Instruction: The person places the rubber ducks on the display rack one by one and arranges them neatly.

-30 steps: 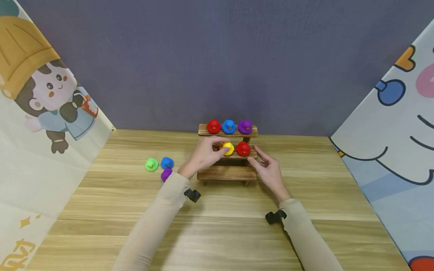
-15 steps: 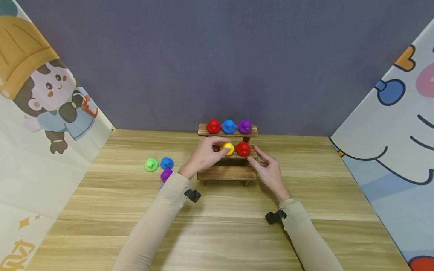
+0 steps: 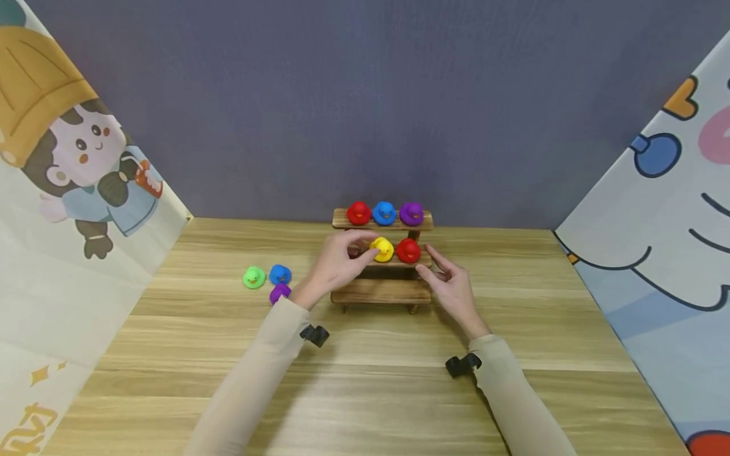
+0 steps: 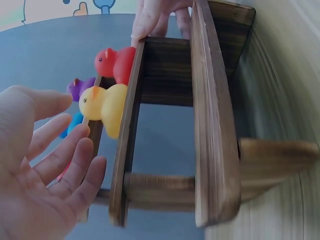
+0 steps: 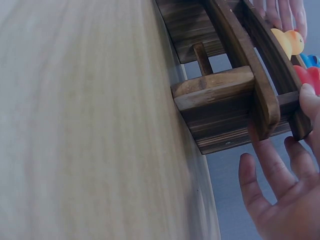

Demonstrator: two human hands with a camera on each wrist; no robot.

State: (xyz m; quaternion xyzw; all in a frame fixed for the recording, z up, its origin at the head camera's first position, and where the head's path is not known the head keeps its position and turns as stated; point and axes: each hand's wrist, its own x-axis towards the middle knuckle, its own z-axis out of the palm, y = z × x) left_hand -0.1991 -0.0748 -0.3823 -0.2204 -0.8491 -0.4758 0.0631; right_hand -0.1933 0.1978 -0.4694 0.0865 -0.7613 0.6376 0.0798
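A three-tier wooden display stand (image 3: pixel 381 292) stands at the table's back, middle. On its middle shelf sit a yellow rubber duck (image 3: pixel 385 251) and a red rubber duck (image 3: pixel 409 251), side by side. My left hand (image 3: pixel 341 261) is just left of the yellow duck, fingers loosely bent; in the left wrist view a gap shows between fingertips and duck, and nothing is held. My right hand (image 3: pixel 454 292) holds the middle shelf's right end between thumb and fingers, beside the red duck. The top shelf carries red (image 3: pixel 359 213), blue (image 3: pixel 384 213) and purple (image 3: pixel 412 214) ducks.
Left of the stand on the wooden table (image 3: pixel 365 392) lie a green duck (image 3: pixel 254 277), a blue duck (image 3: pixel 280 274) and a purple duck (image 3: pixel 279 293), the last partly hidden by the left sleeve. A grey wall (image 3: pixel 365 114) rises directly behind the stand.
My left hand has let go of the yellow duck and drawn slightly left, leaving it on the middle shelf. The left forearm now covers a blue duck seen earlier. My right hand has stayed put.
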